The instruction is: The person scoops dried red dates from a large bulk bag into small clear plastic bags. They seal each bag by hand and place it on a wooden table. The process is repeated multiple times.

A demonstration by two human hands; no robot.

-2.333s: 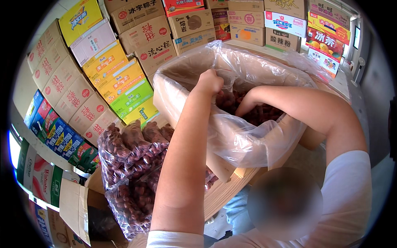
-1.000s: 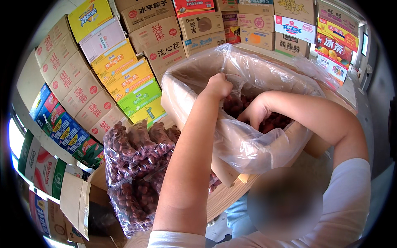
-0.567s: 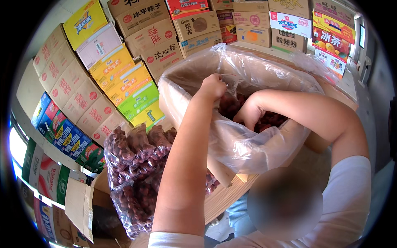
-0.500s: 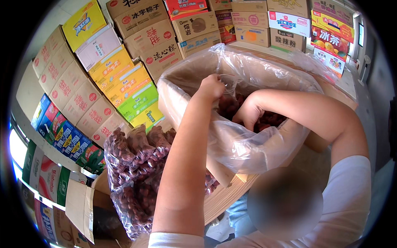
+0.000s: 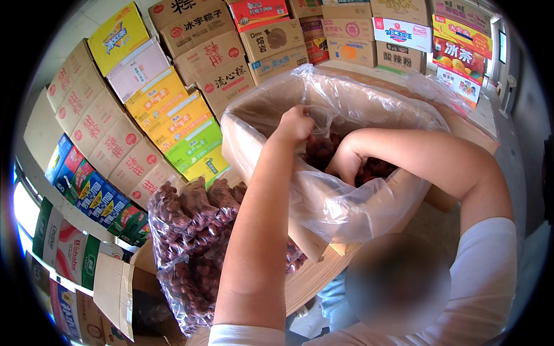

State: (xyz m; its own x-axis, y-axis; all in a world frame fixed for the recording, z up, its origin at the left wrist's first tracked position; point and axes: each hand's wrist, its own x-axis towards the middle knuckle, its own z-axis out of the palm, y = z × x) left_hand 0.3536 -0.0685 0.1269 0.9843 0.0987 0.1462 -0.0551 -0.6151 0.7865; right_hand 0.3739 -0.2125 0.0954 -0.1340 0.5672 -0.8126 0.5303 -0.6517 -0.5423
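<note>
Our left hand (image 5: pixel 297 123) was curled tight, pinching the rim of a small clear bag (image 5: pixel 319 122) inside the plastic-lined carton (image 5: pixel 358 209)! Our right hand (image 5: pixel 345 161) was down in the carton's dark red fruit (image 5: pixel 378 169), fingertips buried: we couldn't tell its grip. Filled bags (image 5: pixel 187 254) lay left of the carton.

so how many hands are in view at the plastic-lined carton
2: the left hand gripping a clear plastic bag, and the right hand in the dark red fruit, its fingertips hidden. No other hand shows.
</note>
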